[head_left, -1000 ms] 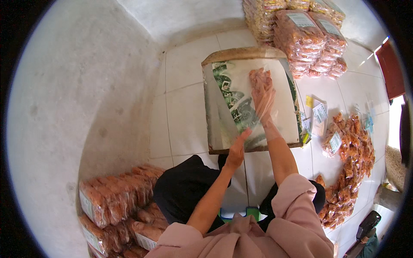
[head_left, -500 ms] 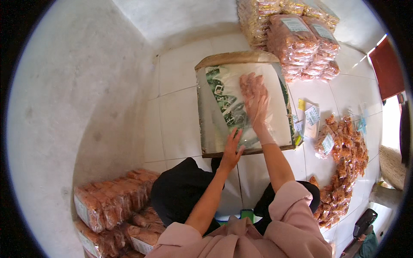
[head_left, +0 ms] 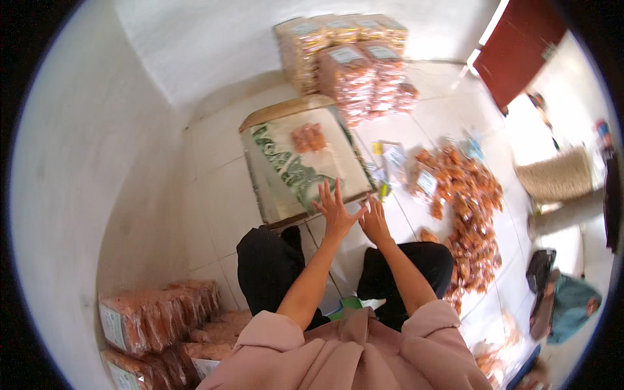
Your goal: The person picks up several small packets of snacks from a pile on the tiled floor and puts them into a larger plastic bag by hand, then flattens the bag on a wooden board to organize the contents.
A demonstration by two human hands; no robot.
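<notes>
In front of me stands a low, wood-edged box or board [head_left: 257, 188] with a clear plastic bag [head_left: 325, 166] with a green printed band lying flat on it. At the far end of the bag sit a few small orange-brown snack packets [head_left: 308, 138]. My left hand [head_left: 335, 213], its fingers spread, hovers by the near edge of the board, over the bag's near end. Close beside it is my right hand [head_left: 374, 224], fingers loosely apart, with nothing visible in it. Both hands look empty.
A large heap of loose snack packets [head_left: 471, 214] covers the tiles at right. Label sheets [head_left: 393, 159] lie beside the board. Packed bags are stacked at the back [head_left: 348, 75] and lower left [head_left: 156, 315]. A person in green [head_left: 572, 312] sits at far right.
My right hand has come out of the plastic bag, back toward my left hand, leaving the packets at its far end. The view has swung to the right.
</notes>
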